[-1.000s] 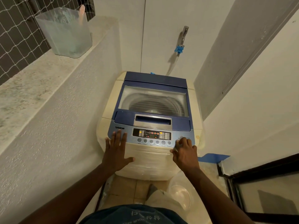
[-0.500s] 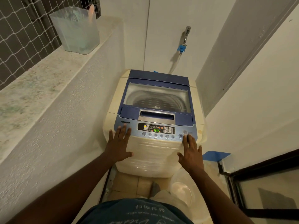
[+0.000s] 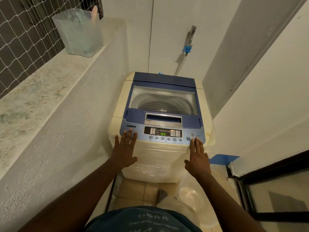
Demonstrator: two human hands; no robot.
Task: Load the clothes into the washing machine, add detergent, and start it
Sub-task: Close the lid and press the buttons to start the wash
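A cream top-loading washing machine (image 3: 155,158) with a blue lid stands in a narrow alcove. Its see-through lid (image 3: 163,101) is closed, and the drum shows beneath it. The control panel (image 3: 163,133) is lit, and a green display reads 44. My left hand (image 3: 124,148) lies flat and open on the machine's front left corner, fingertips on the blue panel edge. My right hand (image 3: 198,156) is flat on the front right, fingers extended, with the fingertips just below the play/pause button (image 3: 188,139). No clothes show outside the machine.
A marble ledge (image 3: 33,91) runs along the left, with a translucent plastic container (image 3: 80,32) on it before a netted window. A tap with a blue fitting (image 3: 188,47) is on the back wall. A clear plastic tub (image 3: 189,198) sits on the floor. A dark door frame (image 3: 250,180) is at right.
My right hand uncurled from the buttons and now lies flat with the fingers extended. The display lit up showing 44. My left hand stayed in place.
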